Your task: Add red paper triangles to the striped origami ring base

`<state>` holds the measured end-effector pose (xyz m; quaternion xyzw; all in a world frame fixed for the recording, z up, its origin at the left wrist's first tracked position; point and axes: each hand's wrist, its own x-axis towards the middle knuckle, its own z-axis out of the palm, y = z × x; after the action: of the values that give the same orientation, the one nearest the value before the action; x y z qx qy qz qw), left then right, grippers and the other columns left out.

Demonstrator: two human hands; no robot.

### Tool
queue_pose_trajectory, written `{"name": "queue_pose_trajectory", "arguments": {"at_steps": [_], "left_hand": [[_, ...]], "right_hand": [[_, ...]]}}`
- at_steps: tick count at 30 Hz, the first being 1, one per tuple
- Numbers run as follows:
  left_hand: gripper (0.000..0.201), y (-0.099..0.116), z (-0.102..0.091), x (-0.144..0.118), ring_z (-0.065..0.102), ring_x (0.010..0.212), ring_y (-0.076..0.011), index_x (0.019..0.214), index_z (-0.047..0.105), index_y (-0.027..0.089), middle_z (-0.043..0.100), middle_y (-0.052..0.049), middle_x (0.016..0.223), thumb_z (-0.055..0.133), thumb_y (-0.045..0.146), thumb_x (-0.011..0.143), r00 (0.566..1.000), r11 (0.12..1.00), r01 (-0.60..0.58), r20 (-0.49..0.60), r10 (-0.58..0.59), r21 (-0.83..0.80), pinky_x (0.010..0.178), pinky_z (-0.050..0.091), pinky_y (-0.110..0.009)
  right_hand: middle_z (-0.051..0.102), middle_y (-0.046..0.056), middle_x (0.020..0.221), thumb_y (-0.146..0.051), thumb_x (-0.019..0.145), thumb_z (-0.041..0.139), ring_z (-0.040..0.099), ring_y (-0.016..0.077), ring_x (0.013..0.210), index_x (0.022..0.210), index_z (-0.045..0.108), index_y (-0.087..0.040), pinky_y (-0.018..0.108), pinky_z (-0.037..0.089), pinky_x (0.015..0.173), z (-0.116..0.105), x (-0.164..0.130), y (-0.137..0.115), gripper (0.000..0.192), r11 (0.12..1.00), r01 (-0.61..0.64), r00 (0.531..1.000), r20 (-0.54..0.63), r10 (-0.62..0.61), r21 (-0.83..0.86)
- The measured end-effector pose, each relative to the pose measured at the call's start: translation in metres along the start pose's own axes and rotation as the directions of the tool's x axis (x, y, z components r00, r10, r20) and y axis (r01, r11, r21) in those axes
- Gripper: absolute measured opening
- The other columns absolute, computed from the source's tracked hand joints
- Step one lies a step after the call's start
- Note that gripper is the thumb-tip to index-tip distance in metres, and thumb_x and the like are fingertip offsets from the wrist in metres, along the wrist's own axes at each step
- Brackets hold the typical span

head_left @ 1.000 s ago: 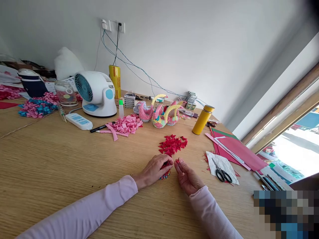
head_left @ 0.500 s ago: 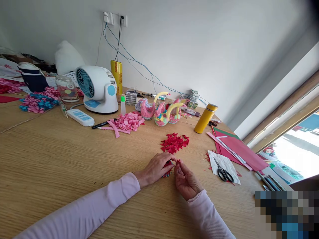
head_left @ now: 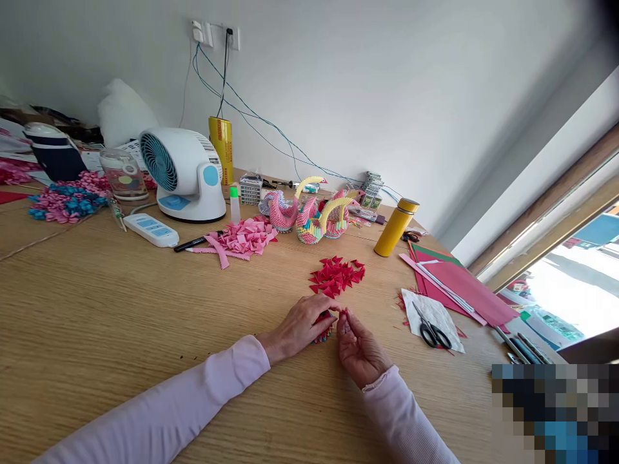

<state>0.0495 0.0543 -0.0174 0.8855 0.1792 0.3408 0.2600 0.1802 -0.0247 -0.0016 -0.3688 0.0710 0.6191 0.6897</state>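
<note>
My left hand [head_left: 300, 325] rests on the wooden table [head_left: 120, 303] and covers a small multicoloured folded-paper piece [head_left: 323, 334], gripping it. My right hand [head_left: 356, 345] sits right beside it, fingertips pinching a small red folded paper triangle [head_left: 344, 312] against that piece. Just beyond both hands lies a pile of red folded paper triangles [head_left: 336, 276]. Most of the multicoloured piece is hidden under my left fingers.
Scissors [head_left: 432, 332] lie on white paper to the right, by red and green paper sheets [head_left: 464, 287]. Farther back stand a yellow flask [head_left: 395, 227], paper swans [head_left: 309, 216], pink paper pieces [head_left: 242, 237], a white fan [head_left: 181, 174], a remote [head_left: 151, 230] and a pen [head_left: 193, 243].
My right hand has closed in on my left hand, bringing the red triangle up to the multicoloured piece. The view has shifted slightly.
</note>
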Motion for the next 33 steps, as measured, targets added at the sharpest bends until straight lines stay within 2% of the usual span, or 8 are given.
{"name": "queue_pose_trajectory", "arguments": {"at_steps": [6, 10, 20, 28, 33], "left_hand": [[0.018, 0.001, 0.000, 0.001, 0.058, 0.102, -0.0186, 0.107, 0.058, 0.020, 0.064, -0.005, 0.108, 0.050, 0.025, 0.092, 1.000, 1.000, 0.002, 0.005, -0.002, 0.002, 0.093, 0.044, -0.031], [0.016, 0.001, 0.001, 0.001, 0.059, 0.098, -0.0181, 0.102, 0.060, 0.019, 0.065, -0.004, 0.102, 0.049, 0.027, 0.093, 1.000, 1.000, 0.007, -0.008, -0.007, 0.025, 0.090, 0.045, -0.030], [0.016, 0.003, 0.001, 0.000, 0.059, 0.087, -0.0164, 0.093, 0.059, 0.017, 0.065, -0.003, 0.091, 0.049, 0.030, 0.094, 1.000, 0.993, -0.002, -0.024, 0.005, 0.122, 0.080, 0.045, -0.027], [0.016, 0.002, 0.003, -0.001, 0.058, 0.087, -0.0161, 0.093, 0.058, 0.018, 0.063, -0.003, 0.089, 0.046, 0.029, 0.095, 1.000, 0.990, -0.011, -0.027, 0.016, 0.143, 0.080, 0.045, -0.028], [0.014, 0.002, 0.003, -0.001, 0.058, 0.086, -0.0161, 0.092, 0.057, 0.018, 0.063, -0.003, 0.089, 0.047, 0.027, 0.094, 0.999, 0.988, -0.014, -0.027, 0.019, 0.154, 0.080, 0.045, -0.027]], "right_hand": [[0.071, 0.000, 0.068, -0.003, 0.072, 0.071, 0.067, 0.0065, 0.055, 0.072, 0.067, -0.014, 0.006, 0.040, 0.033, -0.004, 0.003, 0.002, 0.011, 0.999, 0.034, 0.999, 0.004, -0.034, -0.033], [0.071, 0.000, 0.069, -0.004, 0.075, 0.068, 0.067, 0.0053, 0.056, 0.071, 0.065, -0.014, 0.005, 0.040, 0.034, -0.007, 0.005, 0.006, 0.011, 0.999, 0.049, 0.998, -0.042, -0.049, -0.005], [0.070, -0.001, 0.070, -0.004, 0.070, 0.072, 0.067, 0.0061, 0.057, 0.073, 0.065, -0.015, 0.007, 0.039, 0.032, -0.012, 0.009, 0.015, 0.013, 0.996, 0.093, 0.995, -0.043, -0.093, -0.010], [0.071, 0.001, 0.073, -0.008, 0.069, 0.074, 0.068, 0.0087, 0.062, 0.075, 0.067, -0.016, 0.008, 0.042, 0.034, -0.021, 0.015, 0.017, 0.012, 0.988, 0.138, 0.990, 0.005, -0.138, -0.071], [0.071, 0.000, 0.071, -0.006, 0.071, 0.072, 0.067, 0.0076, 0.059, 0.074, 0.066, -0.015, 0.008, 0.041, 0.033, -0.015, 0.010, 0.018, 0.011, 0.992, 0.124, 0.992, -0.035, -0.125, -0.031]]}}
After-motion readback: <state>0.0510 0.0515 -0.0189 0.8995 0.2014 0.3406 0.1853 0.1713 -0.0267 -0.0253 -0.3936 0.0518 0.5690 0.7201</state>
